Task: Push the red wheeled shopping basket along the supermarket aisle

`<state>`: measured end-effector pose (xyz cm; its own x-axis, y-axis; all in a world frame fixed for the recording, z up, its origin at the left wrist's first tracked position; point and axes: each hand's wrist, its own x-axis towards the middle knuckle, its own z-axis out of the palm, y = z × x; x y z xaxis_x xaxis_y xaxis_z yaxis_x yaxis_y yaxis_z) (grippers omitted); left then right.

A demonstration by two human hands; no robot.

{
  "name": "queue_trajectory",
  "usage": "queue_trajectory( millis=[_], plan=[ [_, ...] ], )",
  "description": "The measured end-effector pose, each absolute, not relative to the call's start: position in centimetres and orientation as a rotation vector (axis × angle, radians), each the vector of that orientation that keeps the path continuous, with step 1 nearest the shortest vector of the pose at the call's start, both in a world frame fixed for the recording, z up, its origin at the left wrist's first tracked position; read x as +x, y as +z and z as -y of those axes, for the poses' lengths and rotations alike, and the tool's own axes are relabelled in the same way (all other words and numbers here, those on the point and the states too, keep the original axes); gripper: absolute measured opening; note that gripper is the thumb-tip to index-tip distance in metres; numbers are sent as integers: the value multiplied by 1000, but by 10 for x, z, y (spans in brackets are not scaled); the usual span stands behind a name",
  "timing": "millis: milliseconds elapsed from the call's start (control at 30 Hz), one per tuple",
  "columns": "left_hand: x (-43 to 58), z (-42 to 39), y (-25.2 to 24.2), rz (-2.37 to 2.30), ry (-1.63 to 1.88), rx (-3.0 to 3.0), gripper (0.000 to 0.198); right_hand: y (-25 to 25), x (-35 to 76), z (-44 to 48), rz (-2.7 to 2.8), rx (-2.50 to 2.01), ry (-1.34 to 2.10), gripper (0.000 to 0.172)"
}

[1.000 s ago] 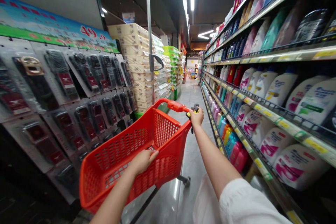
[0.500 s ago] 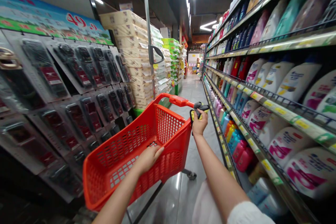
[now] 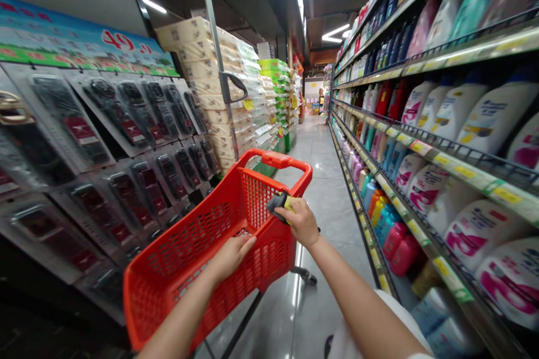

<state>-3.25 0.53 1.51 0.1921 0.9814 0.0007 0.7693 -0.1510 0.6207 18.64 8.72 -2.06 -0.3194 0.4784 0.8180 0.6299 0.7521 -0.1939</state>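
Note:
A red shopping cart (image 3: 202, 286) stands at an angle in the middle of the view, its handle (image 3: 275, 160) at the far end. My left hand (image 3: 231, 255) rests on the near side rim of the cart, fingers wrapped over the edge. Above that same rim, nearer the handle, my right hand (image 3: 300, 221) grips a small dark grey and yellow cloth-like item (image 3: 280, 205). Its exact kind is unclear.
Shelves of bottles (image 3: 425, 188) line the right side. On the left hangs a rack of packaged belts (image 3: 122, 106). Stacked tissue packs (image 3: 210, 84) and a metal pole (image 3: 217, 39) stand beyond the cart. Grey tiled floor (image 3: 318, 196) runs down the aisle.
My right hand has moved left and down from the handle's right end to the cart's side rim, bringing the dark and yellow item along. My left hand stays on the rim.

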Motion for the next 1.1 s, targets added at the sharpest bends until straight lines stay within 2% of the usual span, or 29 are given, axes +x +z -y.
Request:
queue_trajectory(
  millis=[267, 400, 567, 667, 800, 933, 1100],
  plan=[
    [-34, -4, 13, -1658, 583, 2010, 56, 6, 166, -91, 1907, -1144, -184, 41],
    [-37, -5, 10, -1637, 621, 2052, 53, -8, 133, -56, 2061, -995, -186, 31],
    [-41, 3, 12, -1606, 621, 2025, 52, -11, 133, -48, 2166, -902, -250, 28],
    [-41, 9, 15, -1622, 585, 1998, 54, 1, 163, -77, 1998, -1044, -204, 35],
    [-35, 7, 13, -1617, 592, 1959, 56, 7, 195, -113, 1592, -1214, -38, 55],
    [-24, -2, 11, -1633, 614, 1939, 57, -17, 190, -116, 1528, -1182, 9, 55],
    [-12, -10, 13, -1675, 627, 1936, 58, -80, 161, -109, 1242, -1270, 236, 62]
  ],
)
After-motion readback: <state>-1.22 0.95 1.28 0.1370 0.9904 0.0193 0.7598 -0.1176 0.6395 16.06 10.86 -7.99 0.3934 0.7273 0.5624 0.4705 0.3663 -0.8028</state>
